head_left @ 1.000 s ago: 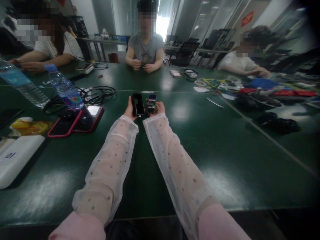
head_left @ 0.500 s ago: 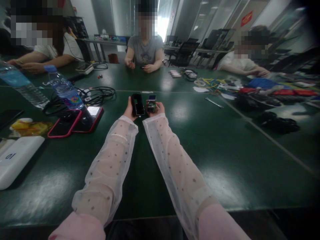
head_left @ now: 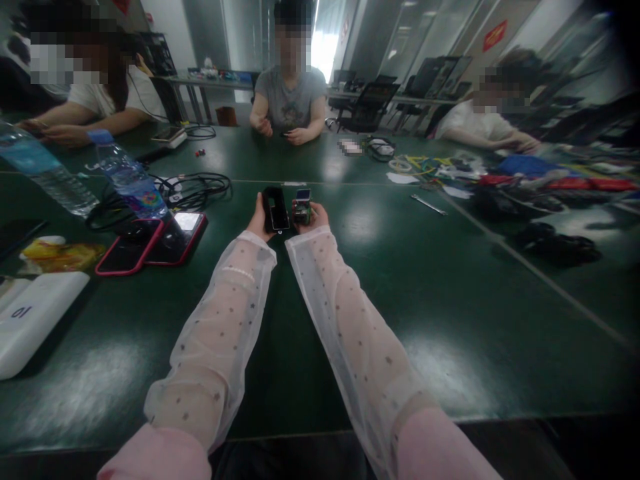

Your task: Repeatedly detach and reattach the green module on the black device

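Observation:
Above the green table (head_left: 320,300), my left hand (head_left: 257,220) is closed around the left side of a black rectangular housing (head_left: 277,208), hollow-looking with a light inner edge. Just to its right, my right hand (head_left: 318,217) grips a small green circuit board (head_left: 302,212) with a little screen (head_left: 303,195) standing at its top. A narrow gap separates the housing and the board. Most fingers of both hands are hidden behind these parts.
Left of my hands lie two red-edged phones (head_left: 131,248), (head_left: 176,240) beside a water bottle (head_left: 127,175) and black cables (head_left: 200,183). A white box (head_left: 43,320) is nearer. To the right are a wrench (head_left: 429,205) and tangled wires (head_left: 425,168). People sit across the table.
The small screen on the board tilts slightly and looks brighter. My left hand and the housing stay in place. Across the table, a person's hand has shifted slightly.

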A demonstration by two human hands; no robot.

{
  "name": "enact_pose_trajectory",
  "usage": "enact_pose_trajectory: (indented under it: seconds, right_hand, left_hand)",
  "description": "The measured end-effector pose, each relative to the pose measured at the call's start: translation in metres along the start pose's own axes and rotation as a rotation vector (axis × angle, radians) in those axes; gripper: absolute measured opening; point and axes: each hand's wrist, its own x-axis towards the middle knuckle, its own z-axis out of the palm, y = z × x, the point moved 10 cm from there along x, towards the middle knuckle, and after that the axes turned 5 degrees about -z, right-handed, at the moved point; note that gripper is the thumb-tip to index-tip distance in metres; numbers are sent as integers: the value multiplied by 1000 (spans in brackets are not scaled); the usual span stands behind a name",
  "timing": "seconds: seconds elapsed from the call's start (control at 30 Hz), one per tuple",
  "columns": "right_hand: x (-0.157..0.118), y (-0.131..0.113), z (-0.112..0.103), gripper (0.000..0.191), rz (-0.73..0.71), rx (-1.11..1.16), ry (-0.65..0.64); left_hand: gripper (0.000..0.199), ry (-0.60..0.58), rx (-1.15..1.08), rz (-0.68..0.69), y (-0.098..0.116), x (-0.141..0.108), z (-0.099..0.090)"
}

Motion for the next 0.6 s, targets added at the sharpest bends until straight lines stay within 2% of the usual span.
enact_pose_trajectory:
  seconds: [0.1, 0.37, 0.6]
  right_hand:
    - [3, 2, -3, 19, 12, -7, 22]
    - [10, 6, -4, 19, 21, -20, -15]
    - [5, 1, 2, 19, -9, -25, -20]
  left_hand:
    - [76, 14, -10, 23, 1, -2, 1]
    - [74, 46, -10, 46, 3, -3, -3]
    - [76, 78, 6, 77, 4, -7, -2]
